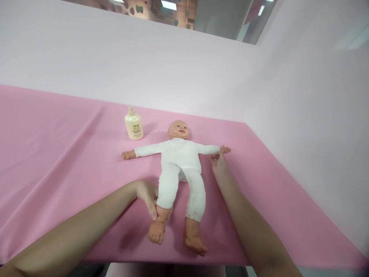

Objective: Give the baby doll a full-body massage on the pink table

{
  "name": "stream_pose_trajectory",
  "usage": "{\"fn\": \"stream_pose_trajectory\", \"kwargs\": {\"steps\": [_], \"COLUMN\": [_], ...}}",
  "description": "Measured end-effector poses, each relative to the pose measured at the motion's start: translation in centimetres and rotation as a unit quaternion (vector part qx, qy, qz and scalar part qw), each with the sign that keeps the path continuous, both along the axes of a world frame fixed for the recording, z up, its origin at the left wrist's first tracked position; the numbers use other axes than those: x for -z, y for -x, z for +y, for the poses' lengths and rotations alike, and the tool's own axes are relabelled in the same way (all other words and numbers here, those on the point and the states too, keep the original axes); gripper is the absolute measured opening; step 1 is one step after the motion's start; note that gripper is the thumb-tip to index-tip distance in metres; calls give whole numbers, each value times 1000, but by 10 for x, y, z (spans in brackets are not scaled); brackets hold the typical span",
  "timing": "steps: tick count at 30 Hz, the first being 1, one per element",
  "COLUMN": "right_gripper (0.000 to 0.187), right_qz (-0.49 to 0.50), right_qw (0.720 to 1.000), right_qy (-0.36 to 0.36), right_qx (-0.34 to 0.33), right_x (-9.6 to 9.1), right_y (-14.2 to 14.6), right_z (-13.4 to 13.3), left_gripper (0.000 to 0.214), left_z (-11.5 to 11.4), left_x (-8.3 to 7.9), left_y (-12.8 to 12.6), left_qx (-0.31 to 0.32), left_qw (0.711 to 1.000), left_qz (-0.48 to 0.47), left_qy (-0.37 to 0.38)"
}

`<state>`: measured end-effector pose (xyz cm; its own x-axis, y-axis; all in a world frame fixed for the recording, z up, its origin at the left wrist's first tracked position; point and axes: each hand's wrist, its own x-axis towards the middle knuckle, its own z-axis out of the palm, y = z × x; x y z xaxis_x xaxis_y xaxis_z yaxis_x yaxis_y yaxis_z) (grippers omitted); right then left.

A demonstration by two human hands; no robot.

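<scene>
A baby doll [181, 156] in a white suit lies on its back on the pink cloth, arms spread wide and head toward the wall. My left hand [147, 196] is wrapped round the doll's lower leg on the left, just above the foot, with the thumb on top and the other fingers hidden behind the leg. At the doll's wrist on the right, my right hand [219, 161] is closed, its fingertips pinching the arm near the cuff. The doll's other leg rests on the cloth with its foot bare.
A pale yellow pump bottle [134, 125] stands upright left of the doll's head. The pink cloth [72, 146] covers the table, with folds on the left. White walls [144, 65] border it behind and on the right, with a window [225, 17] above.
</scene>
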<state>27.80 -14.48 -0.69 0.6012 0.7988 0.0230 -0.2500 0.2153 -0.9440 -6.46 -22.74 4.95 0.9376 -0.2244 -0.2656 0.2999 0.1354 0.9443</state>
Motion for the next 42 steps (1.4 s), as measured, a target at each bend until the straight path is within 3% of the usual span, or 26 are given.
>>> {"fn": "stream_pose_trajectory", "kwargs": {"steps": [7, 13, 16, 18, 22, 25, 29, 34, 38, 42], "right_gripper": [63, 53, 52, 47, 52, 56, 41, 33, 33, 33], "right_qz": [-47, 31, -38, -120, -237, -295, -425, -528, -561, -564], "right_qw": [999, 999, 999, 991, 963, 940, 882, 810, 788, 786], "right_qy": [8, 5, -19, -49, -99, -97, -124, -178, -186, -185], "right_qx": [-8, -15, -24, -23, -80, -142, -162, -184, -173, -169], "right_x": [-3, -18, -32, -40, -48, -44, -41, -45, -46, -46], "right_y": [3, 12, 20, 27, 43, 52, 58, 60, 60, 60], "right_z": [-3, -13, -26, -35, -46, -50, -56, -59, -59, -58], "left_gripper": [42, 45, 49, 53, 61, 58, 55, 57, 56, 56], "left_z": [0, -2, 2, 6, 17, 24, 28, 25, 22, 21], "left_x": [-1, -3, 1, 8, 29, 41, 45, 42, 39, 37], "left_y": [-2, -3, -1, 2, 6, 6, 5, 4, 1, 1], "left_qx": [-1, 0, 20, -10, -177, -254, -292, -324, -341, -339], "left_qw": [1000, 998, 991, 984, 947, 918, 905, 909, 906, 908], "left_qz": [-11, -15, -44, -99, -219, -227, -188, -148, -149, -155], "left_qy": [14, 55, 126, 148, 156, 203, 246, 215, 203, 191]}}
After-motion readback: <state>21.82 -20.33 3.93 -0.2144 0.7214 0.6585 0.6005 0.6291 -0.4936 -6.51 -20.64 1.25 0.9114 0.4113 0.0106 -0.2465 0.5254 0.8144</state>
